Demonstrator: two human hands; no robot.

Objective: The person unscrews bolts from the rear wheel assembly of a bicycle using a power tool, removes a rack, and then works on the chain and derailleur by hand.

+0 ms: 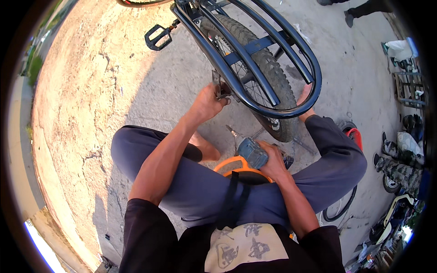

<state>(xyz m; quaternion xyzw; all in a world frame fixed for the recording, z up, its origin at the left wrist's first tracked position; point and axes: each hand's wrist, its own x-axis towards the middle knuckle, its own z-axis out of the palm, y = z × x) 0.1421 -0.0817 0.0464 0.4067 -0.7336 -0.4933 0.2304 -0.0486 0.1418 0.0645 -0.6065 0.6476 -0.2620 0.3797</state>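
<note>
My right hand [273, 164] is wrapped around the grip of a blue-grey cordless drill [251, 153]. The drill's narrow tip points up and left toward the bicycle, touching nothing. With my left hand [208, 103] I pinch a small dark metal bracket [215, 80] beside the rear wheel, under the left side of the luggage rack; part of it is hidden by my fingers. Over the wheel spreads the black tubular luggage rack [234, 91]. Its knobby rear tyre [278, 77] stands between my feet, just ahead of the drill.
A black pedal [158, 37] juts out at upper left. Between my legs is an orange ring-shaped handle [233, 162]. A red object [354, 135] and a dark hose [340, 211] lie right of my knee. Clutter lines the far right, and another person's legs [362, 11] show at top right.
</note>
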